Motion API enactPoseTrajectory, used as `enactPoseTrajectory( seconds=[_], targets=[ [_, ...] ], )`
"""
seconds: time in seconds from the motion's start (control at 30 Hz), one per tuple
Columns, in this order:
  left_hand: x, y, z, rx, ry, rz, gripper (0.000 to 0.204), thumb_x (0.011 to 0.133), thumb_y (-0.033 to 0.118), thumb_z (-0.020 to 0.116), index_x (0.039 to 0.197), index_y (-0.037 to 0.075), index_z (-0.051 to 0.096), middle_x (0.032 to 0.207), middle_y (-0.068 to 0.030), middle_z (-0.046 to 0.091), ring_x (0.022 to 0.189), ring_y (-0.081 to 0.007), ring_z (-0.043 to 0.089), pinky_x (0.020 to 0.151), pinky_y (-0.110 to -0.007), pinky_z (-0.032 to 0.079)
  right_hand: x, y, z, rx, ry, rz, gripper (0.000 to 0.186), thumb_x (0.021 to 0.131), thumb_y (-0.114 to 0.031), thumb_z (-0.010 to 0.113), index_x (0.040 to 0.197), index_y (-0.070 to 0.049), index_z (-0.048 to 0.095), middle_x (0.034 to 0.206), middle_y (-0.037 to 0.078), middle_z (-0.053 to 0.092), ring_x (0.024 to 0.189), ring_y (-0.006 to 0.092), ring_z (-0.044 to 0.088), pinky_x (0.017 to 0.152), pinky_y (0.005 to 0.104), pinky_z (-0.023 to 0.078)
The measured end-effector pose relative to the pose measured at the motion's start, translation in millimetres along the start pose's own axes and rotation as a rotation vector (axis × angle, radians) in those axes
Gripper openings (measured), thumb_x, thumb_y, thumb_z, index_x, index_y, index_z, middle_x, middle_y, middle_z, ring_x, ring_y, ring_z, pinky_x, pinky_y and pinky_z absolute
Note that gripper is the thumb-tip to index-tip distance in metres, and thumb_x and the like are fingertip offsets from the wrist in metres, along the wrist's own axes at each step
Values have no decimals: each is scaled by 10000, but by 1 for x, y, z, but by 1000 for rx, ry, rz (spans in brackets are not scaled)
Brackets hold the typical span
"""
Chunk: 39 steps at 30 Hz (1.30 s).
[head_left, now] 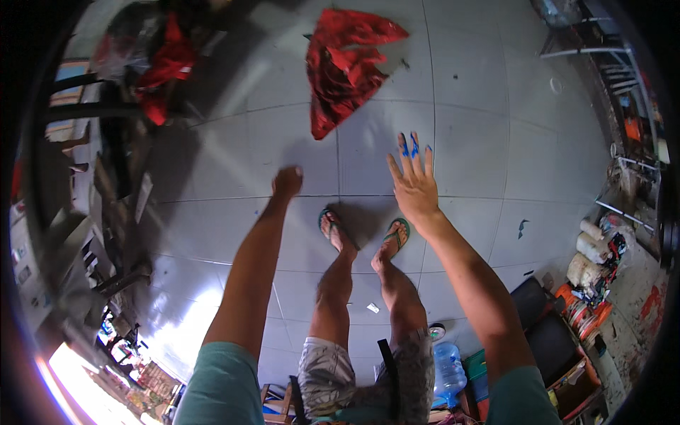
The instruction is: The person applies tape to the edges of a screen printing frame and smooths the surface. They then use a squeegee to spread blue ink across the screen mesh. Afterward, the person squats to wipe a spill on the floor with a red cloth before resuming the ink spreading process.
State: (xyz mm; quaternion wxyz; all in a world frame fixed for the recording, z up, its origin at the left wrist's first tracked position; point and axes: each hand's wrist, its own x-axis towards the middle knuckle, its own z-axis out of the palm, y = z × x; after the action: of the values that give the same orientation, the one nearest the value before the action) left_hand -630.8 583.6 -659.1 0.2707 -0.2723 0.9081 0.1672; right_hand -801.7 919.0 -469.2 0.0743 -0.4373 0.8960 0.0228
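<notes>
My left hand (287, 182) hangs over the tiled floor with its fingers curled in. Its palm is hidden, so I cannot tell what, if anything, is inside. To the right, my right hand (416, 190) is held out with the fingers spread and holds nothing. Blue smears or strips mark some of its fingers. Beyond both hands a crumpled red cloth or plastic sheet (348, 67) with dark stains lies on the floor. Neither hand touches it. Below the hands are my feet in green flip-flops (399, 232).
A dark-framed stand (99, 110) with red cloth (164, 78) draped near it fills the left. Thread cones (591, 248) and orange reels (584, 315) line the right side. A blue water jug (448, 372) stands near my legs. Small scraps lie on the tiles (467, 170).
</notes>
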Motion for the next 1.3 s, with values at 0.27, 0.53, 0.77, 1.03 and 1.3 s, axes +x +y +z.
enactPoseTrajectory(
  seconds=[0.27, 0.53, 0.77, 1.03, 1.3],
  targets=[
    [237, 57, 111, 42, 851, 106, 310, 960, 344, 682, 1186, 137, 727, 957, -164, 729, 922, -374, 702, 942, -467, 555, 60, 19, 206, -29, 73, 7, 675, 928, -114, 610, 1577, -184, 436, 1709, 186, 201, 1591, 405, 147, 1239, 629, 204],
    [190, 37, 140, -417, 528, 365, 342, 966, 368, 712, 868, 49, 635, 829, -172, 657, 788, -408, 634, 717, -481, 492, 117, 10, 288, -100, 105, -72, 709, 883, -45, 617, 1562, -157, 447, 1720, 223, 133, 1590, 433, 134, 1235, 647, 184],
    [65, 74, 95, -1782, 282, 469, 430, 1054, 280, 636, 1361, -7, 543, 1528, -143, 456, 1329, -228, 500, 1130, -362, 390, 129, -46, 264, -175, 325, -360, 583, 929, -236, 551, 1447, 32, 575, 1708, 227, 214, 1581, 451, 159, 1259, 624, 135],
    [109, 167, 119, -1400, 602, 133, 900, 811, 536, 858, 1441, 14, 484, 1362, -221, 580, 1288, -309, 564, 1085, -444, 462, 111, -56, 353, 483, -1, -281, 663, 1014, -306, 506, 1596, -41, 332, 1657, 193, 331, 1532, 333, 314, 1248, 551, 193],
    [131, 167, 172, -1094, 141, -273, 868, 652, 595, 923, 1149, -80, 697, 1199, -270, 715, 1133, -370, 702, 949, -469, 567, 95, -44, 381, 328, -378, -440, 540, 1026, -248, 484, 1533, -65, 457, 1608, 152, 431, 1464, 371, 419, 1186, 664, 273]
  ],
)
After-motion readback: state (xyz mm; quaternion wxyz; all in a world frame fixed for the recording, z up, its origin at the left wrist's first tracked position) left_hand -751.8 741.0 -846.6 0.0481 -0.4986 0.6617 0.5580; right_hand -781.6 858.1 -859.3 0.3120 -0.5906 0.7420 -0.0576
